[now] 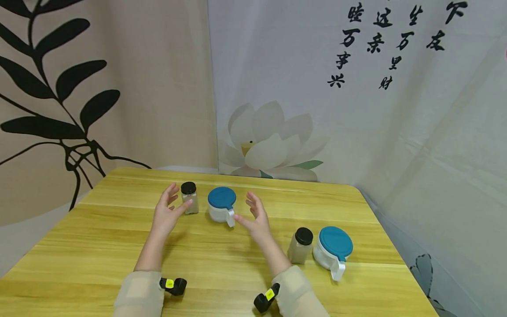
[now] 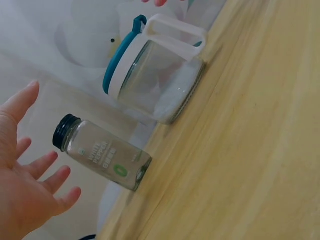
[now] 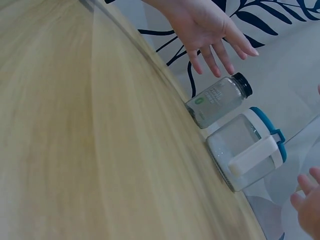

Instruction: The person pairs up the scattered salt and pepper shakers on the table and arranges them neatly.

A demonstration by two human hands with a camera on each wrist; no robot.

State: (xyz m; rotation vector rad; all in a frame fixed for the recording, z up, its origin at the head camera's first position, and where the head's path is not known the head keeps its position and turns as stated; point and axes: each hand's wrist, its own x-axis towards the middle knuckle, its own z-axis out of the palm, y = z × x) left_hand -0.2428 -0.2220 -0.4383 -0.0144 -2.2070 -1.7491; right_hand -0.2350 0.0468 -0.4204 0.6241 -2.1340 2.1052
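Observation:
At the table's far side stands a white pepper shaker (image 1: 191, 203) with a black cap, labelled "White Pepper" in the left wrist view (image 2: 107, 155). Beside it is a glass seasoning jar (image 1: 218, 214) with a blue lid and a white handle; some white contents show low inside it. My left hand (image 1: 166, 214) is spread at the shaker's left, thumb in front of the bottle, holding nothing. To the jar's right, my right hand (image 1: 256, 219) has its fingers apart, the thumb near the handle; whether it touches cannot be told. Both containers stand upright.
Nearer on the right stand a second black-capped shaker (image 1: 299, 248) and a second blue-lidded jar (image 1: 326, 257), close beside my right forearm. The wooden table (image 1: 79, 259) ends at a cloth backdrop (image 1: 170, 88) printed with a plant, a lotus and writing.

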